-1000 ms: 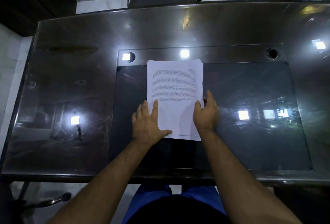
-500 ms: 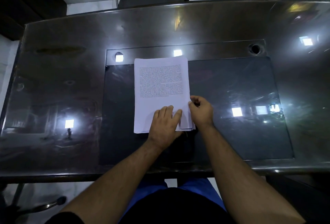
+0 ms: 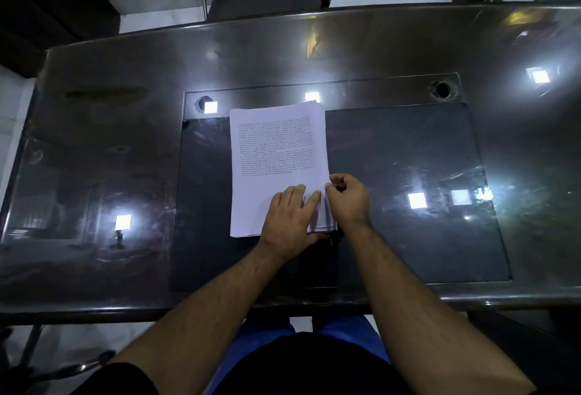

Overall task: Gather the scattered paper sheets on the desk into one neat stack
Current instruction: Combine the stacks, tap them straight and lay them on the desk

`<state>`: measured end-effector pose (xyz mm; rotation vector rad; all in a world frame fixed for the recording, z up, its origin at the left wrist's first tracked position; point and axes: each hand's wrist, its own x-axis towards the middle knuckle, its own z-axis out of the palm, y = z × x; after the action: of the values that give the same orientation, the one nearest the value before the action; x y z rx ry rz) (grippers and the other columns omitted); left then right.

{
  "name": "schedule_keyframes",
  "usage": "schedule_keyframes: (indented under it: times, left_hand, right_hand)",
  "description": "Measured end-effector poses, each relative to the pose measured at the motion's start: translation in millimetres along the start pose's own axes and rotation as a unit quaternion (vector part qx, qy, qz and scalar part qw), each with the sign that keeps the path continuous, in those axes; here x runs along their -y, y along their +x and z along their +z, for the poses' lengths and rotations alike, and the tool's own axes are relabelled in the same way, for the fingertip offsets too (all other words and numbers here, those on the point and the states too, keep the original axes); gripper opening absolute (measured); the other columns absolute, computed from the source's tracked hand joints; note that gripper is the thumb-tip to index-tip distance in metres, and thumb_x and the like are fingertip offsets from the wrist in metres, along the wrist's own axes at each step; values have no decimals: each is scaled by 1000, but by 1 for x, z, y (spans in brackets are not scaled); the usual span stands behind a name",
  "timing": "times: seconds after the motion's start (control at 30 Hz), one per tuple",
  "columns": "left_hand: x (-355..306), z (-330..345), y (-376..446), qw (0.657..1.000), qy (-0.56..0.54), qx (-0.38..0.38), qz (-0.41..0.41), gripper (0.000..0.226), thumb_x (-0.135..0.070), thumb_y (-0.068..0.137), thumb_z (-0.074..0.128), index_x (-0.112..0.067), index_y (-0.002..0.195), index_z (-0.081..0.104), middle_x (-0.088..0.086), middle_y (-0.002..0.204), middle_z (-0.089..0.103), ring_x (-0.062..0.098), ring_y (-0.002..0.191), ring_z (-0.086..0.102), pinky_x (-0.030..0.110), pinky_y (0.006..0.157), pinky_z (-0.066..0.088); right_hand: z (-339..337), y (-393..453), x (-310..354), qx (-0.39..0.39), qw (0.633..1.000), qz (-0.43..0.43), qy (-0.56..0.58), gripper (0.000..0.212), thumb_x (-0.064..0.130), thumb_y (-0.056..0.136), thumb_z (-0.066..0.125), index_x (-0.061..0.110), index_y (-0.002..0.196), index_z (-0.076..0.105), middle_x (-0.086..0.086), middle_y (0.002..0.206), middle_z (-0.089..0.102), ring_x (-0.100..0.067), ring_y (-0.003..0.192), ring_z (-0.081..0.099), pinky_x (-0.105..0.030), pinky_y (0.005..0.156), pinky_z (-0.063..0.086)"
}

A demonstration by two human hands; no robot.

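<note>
The paper stack (image 3: 278,158) lies near the middle of the glass desk (image 3: 94,158), on the darker inset panel, its far edge close to the strip with the two round holes. No loose sheets show elsewhere on the desk, so by my reading you are at the squaring-up step.

Your left hand (image 3: 290,218) lies flat on the near right part of the top sheet, fingers straight and pressing down. Your right hand (image 3: 347,199) sits at the stack's right edge with fingers curled; thumb and fingertips seem to pinch that edge, though exactly how many sheets they hold I cannot tell.

The near right corner looks fanned, with several sheet edges stepping out past the top one. To finish well, keep the flat hand's pressure light, so the lower sheets can slide, and nudge the right edge inward until it lines up. Press too hard and the sheets will likely buckle instead of shifting. On smooth glass the whole pile may skate sideways, so steady it as you push.
</note>
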<state>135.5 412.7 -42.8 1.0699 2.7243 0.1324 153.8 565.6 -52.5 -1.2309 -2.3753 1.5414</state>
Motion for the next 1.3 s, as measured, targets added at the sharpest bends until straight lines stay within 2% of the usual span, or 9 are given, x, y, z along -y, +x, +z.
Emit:
schedule_keyframes:
  times: [0.1, 0.23, 0.5, 0.77, 0.9, 1.0, 1.1, 1.2, 1.3]
  left_hand:
    - [0, 3, 0, 1000, 11, -8, 18, 92, -73, 72, 63, -18, 144, 45, 16, 144, 49, 34, 131, 47, 48, 110, 36]
    - [1, 2, 1, 998, 12, -38, 56, 78, -62, 73, 70, -15, 134, 57, 18, 134, 58, 34, 120, 57, 47, 102, 45]
    - [3, 3, -1, 995, -6, -52, 81, 72, -60, 79, 65, -17, 136, 56, 19, 133, 58, 34, 121, 57, 47, 103, 44]
    - [9, 3, 0, 994, -34, -47, 92, 68, -64, 81, 60, -22, 134, 57, 16, 139, 55, 32, 126, 53, 47, 106, 40]
    - [10, 0, 20, 986, -101, -130, 8, 62, -60, 86, 57, -15, 128, 63, 14, 133, 60, 31, 121, 56, 43, 101, 43]
    - [13, -1, 45, 990, -85, -95, -52, 61, -56, 92, 50, -14, 136, 57, 15, 137, 57, 33, 125, 54, 43, 104, 41]
    - [13, 0, 55, 992, -93, -63, -56, 57, -53, 92, 52, -16, 135, 59, 16, 139, 56, 35, 126, 53, 46, 105, 41]
    - [16, -5, 53, 985, -122, -80, -87, 55, -48, 91, 55, -16, 135, 59, 14, 141, 55, 33, 129, 51, 45, 107, 39]
    - [26, -12, 45, 969, -137, -120, -165, 50, -41, 90, 58, -13, 131, 60, 14, 137, 56, 32, 127, 51, 45, 106, 39]
  right_hand:
    - [-6, -9, -9, -16, 999, 8, -36, 24, 19, 89, 61, 13, 109, 73, -3, 102, 75, -19, 89, 69, -32, 79, 57]
    - [-13, -29, -22, 20, 995, -21, -92, 20, 20, 89, 60, 16, 99, 77, -1, 96, 76, -18, 82, 68, -32, 75, 57]
    - [-14, -29, -21, 13, 999, 0, -30, 16, 30, 91, 62, 22, 94, 75, 7, 88, 73, -12, 79, 67, -37, 73, 60]
    - [-9, -19, -16, 2, 998, 22, -51, 15, 34, 88, 65, 23, 93, 74, 7, 91, 74, -15, 81, 68, -39, 73, 60]
    - [-5, -9, -5, -19, 999, 25, -24, 24, 39, 86, 64, 27, 106, 71, 7, 99, 74, -15, 89, 68, -39, 81, 59]
    - [-1, 2, 7, 3, 998, 2, -57, 25, 34, 91, 59, 25, 111, 72, 4, 105, 74, -17, 94, 67, -35, 82, 56]
    - [1, 9, 12, 31, 996, -8, -86, 24, 31, 91, 56, 25, 106, 74, 5, 101, 74, -18, 89, 68, -35, 77, 57]
    - [1, 10, 12, 12, 996, 1, -83, 24, 30, 94, 53, 22, 104, 73, 3, 100, 74, -16, 85, 66, -30, 71, 54]
    - [2, 5, 18, -4, 997, 14, -73, 28, 33, 99, 50, 17, 105, 73, 1, 99, 72, -15, 82, 61, -23, 68, 42]
